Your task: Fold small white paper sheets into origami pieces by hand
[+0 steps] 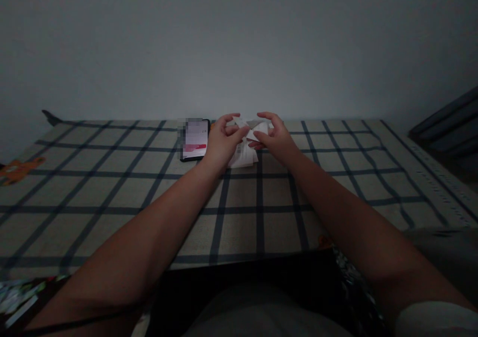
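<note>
Both my hands are stretched out over a checked cloth and meet around a crumpled white paper slip. My left hand pinches the slip's left end with curled fingers. My right hand grips its right end, fingers closed over it. The lower part of the paper hangs down onto the cloth between my wrists. A phone with a lit screen lies flat just left of my left hand.
A plain wall rises right behind the cloth's far edge. An orange printed figure shows on the cloth at far left. A dark object stands at the right. Dark fabric lies at the near edge by my body.
</note>
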{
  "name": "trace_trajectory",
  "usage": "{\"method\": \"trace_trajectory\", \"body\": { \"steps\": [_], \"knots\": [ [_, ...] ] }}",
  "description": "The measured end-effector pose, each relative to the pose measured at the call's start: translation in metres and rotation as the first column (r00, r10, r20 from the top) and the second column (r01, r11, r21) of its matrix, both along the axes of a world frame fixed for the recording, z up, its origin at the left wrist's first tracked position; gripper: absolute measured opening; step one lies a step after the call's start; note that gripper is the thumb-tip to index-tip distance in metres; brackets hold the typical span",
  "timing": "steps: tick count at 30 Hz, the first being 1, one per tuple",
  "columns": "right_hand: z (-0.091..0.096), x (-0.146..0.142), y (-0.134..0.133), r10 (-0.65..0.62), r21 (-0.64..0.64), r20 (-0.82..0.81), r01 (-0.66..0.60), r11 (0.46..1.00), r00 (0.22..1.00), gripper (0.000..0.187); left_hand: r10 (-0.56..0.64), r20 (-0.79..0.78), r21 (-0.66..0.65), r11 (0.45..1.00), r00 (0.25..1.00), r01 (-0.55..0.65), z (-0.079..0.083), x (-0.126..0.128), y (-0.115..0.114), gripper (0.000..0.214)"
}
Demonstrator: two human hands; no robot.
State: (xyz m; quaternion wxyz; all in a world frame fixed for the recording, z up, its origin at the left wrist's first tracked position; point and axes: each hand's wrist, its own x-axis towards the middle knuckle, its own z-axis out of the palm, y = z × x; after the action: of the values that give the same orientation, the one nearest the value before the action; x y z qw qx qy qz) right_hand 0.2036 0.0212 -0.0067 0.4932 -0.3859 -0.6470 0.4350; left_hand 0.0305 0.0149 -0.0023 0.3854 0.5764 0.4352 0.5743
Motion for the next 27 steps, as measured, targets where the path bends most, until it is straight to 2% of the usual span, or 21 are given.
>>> {"method": "trace_trajectory", "body": {
  "steps": [3,6,10,13,15,22,27],
  "knots": [
    [0.0,0.001,0.001,0.014,0.012,0.043,-0.015,1.0,0.999,0.063,-0.013,-0.091,0.063,0.998,0.996,0.019,0.0,0.0,0.001,0.023],
    [0.002,0.005,0.002,-0.033,0.04,0.112,0.029,0.999,0.993,0.055,-0.006,-0.141,0.067,0.998,0.99,0.016,0.001,-0.002,0.0,0.023],
    [0.008,0.011,0.004,-0.158,0.203,0.154,0.125,0.971,0.975,0.041,-0.042,-0.166,0.049,0.998,0.985,0.051,0.003,-0.003,-0.002,0.028],
    [0.014,0.014,0.004,-0.191,0.277,0.187,0.134,0.951,0.964,0.028,-0.065,-0.214,0.061,0.995,0.975,0.08,0.003,-0.003,-0.004,0.031],
    [0.016,0.015,0.003,-0.189,0.292,0.21,0.123,0.949,0.959,0.026,-0.035,-0.248,0.084,0.995,0.968,0.057,0.004,-0.003,-0.004,0.031],
    [0.013,0.014,0.004,-0.103,0.219,0.22,0.054,0.974,0.97,0.029,0.053,-0.419,0.165,0.986,0.906,0.019,0.008,-0.004,-0.008,0.032],
    [0.011,0.012,0.006,-0.028,0.111,0.094,0.018,0.994,0.995,0.039,0.006,-0.489,0.193,0.976,0.872,0.101,0.013,-0.004,-0.013,0.037]
  ]
}}
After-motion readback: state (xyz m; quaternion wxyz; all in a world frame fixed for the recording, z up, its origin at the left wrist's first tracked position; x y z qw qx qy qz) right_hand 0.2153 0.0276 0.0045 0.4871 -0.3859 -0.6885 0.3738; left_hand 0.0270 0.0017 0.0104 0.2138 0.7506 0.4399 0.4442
